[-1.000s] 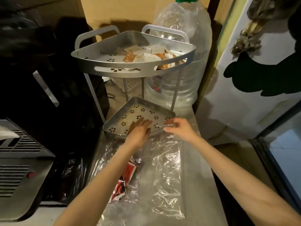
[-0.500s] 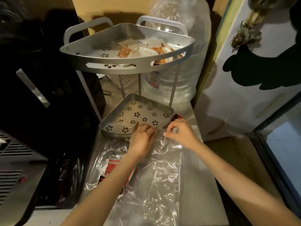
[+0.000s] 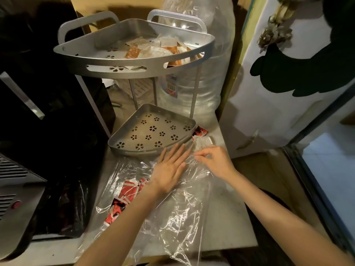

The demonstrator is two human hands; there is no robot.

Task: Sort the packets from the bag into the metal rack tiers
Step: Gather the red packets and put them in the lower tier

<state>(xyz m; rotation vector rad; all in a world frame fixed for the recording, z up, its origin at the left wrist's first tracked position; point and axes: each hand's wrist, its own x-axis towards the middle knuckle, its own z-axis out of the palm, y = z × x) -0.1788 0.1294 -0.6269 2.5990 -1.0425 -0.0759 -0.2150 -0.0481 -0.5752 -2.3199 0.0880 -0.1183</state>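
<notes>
My left hand (image 3: 169, 169) lies flat, fingers spread, pinning the clear bag (image 3: 172, 204). My right grip (image 3: 215, 160) pinches its mouth. Red packets (image 3: 124, 196) sit behind my left wrist; I'd widen the opening first.

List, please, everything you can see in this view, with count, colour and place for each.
two-tier grey metal corner rack: one, grey, back of the counter; lower tier bare
pale and orange sauce packets: several, upper tier
clear plastic bag: one, flat on the counter
red packets: several, inside the bag
red packet and pale packet: one each, right of the lower tier
large clear water bottle: one, behind the rack
left hand: flat on the bag
right hand: fingers pinching the bag's edge
</notes>
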